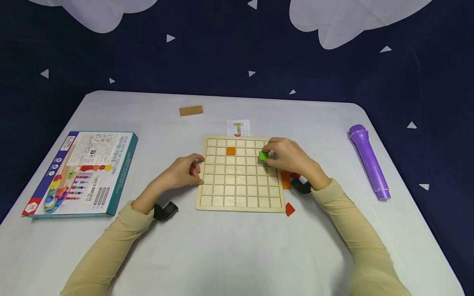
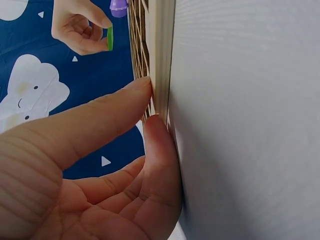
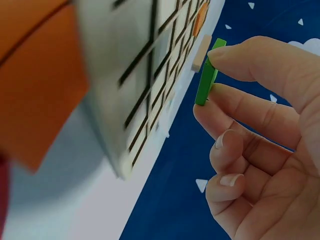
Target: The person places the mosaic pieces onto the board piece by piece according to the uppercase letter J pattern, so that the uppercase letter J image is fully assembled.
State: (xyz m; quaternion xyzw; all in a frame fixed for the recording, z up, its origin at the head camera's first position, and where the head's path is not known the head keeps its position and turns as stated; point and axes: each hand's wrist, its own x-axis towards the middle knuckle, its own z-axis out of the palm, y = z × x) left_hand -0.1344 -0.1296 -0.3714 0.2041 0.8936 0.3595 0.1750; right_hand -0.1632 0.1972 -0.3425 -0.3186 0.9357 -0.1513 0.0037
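A wooden board with a grid of square cells [image 1: 240, 210] lies in the middle of the table. My left hand [image 1: 183, 170] holds its left edge, thumb and a finger against the rim [image 2: 162, 55]. Above the board's right side, my right hand [image 1: 290, 156] pinches a green square tile [image 3: 209, 75] between thumb and fingers, raised off the cells, its other fingers curled. An orange square tile [image 1: 231, 151] sits in a cell of the second row. Behind the board is a small card [image 1: 246, 128] printed with a T-shaped coloured pattern.
Orange pieces [image 1: 286, 180] and a red piece [image 1: 290, 209] lie by the board's right edge, partly under the right hand. A teal-edged toy box [image 1: 85, 172] lies at left, a purple microphone-shaped object [image 1: 370, 164] at right. A flat wooden strip [image 1: 191, 111] lies farther back.
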